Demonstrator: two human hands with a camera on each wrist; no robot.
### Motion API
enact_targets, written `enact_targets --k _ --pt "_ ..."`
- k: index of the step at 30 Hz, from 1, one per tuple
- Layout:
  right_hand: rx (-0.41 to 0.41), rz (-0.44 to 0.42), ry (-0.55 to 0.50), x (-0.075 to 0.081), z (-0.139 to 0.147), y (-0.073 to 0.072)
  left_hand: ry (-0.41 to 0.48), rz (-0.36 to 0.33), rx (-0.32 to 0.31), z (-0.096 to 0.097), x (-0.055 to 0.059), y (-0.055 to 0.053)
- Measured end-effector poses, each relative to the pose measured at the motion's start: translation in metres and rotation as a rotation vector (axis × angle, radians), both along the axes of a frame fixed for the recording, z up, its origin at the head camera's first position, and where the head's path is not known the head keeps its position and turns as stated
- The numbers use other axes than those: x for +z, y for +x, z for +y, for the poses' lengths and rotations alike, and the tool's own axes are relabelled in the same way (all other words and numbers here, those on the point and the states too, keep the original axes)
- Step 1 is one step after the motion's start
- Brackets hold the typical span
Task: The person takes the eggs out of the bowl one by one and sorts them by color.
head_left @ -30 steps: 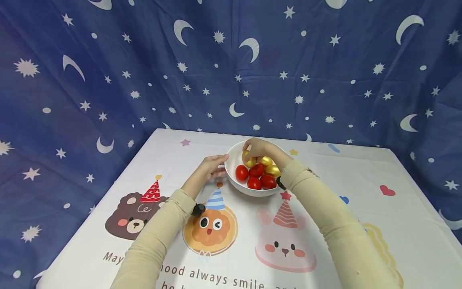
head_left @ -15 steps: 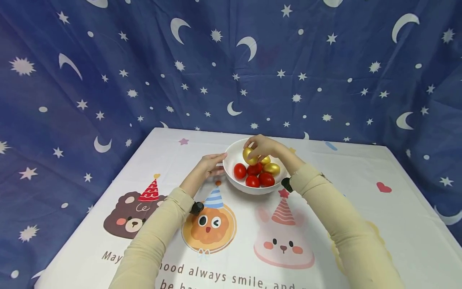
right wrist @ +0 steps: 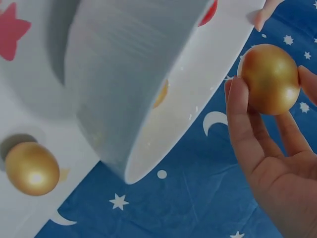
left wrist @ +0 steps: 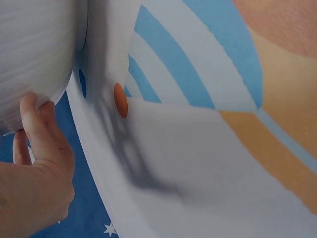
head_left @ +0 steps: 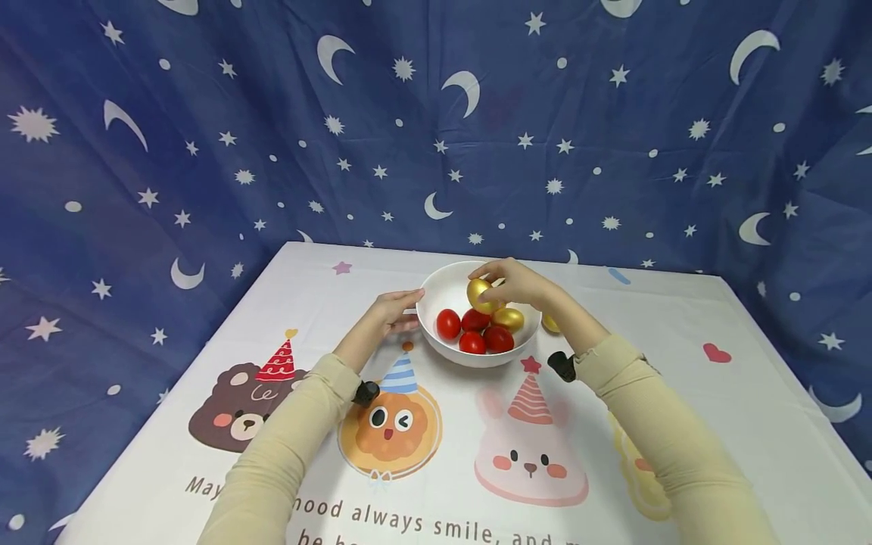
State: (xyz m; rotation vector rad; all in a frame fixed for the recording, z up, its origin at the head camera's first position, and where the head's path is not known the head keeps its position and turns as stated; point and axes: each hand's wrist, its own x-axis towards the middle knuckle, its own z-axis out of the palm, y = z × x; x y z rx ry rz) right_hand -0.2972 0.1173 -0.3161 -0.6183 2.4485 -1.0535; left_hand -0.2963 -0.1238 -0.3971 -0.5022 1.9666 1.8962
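My right hand (head_left: pixel 521 281) pinches a shiny gold egg (right wrist: pixel 270 79) between thumb and fingers, over the white bowl (head_left: pixel 436 291) in the head view. At the bowl's left side, my left hand (head_left: pixel 390 312) grips it, thumb at the rim and fingers against the outer wall. Those fingers (left wrist: pixel 37 124) show on the bowl's underside in the left wrist view. Several red eggs (head_left: pixel 448 324) lie in the bowl, along with a gold egg (head_left: pixel 508 319) and another partly hidden behind the held one. A separate gold egg (right wrist: pixel 32 168) rests on the table, right of the bowl.
A white cloth (head_left: pixel 327 303) printed with cartoon animals, hearts and lettering covers the table. Behind it hangs a dark blue curtain (head_left: pixel 381 98) with moons and stars. Black wrist cameras (head_left: pixel 562 366) are strapped at both sleeves.
My right hand has raised the gold egg and shifted it rightward within the bowl's outline. The gold egg on the table has come into view beside my right forearm. My left hand stays on the bowl.
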Motion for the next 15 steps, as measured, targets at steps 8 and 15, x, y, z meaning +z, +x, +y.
enact_targets --k 8,15 --pt "-0.039 0.033 -0.027 -0.002 0.017 0.019 0.002 -0.009 -0.002 -0.001 0.001 -0.001" --pt "-0.084 0.068 -0.077 -0.006 0.036 0.034 -0.003 -0.005 -0.014 -0.001 0.0 -0.002"
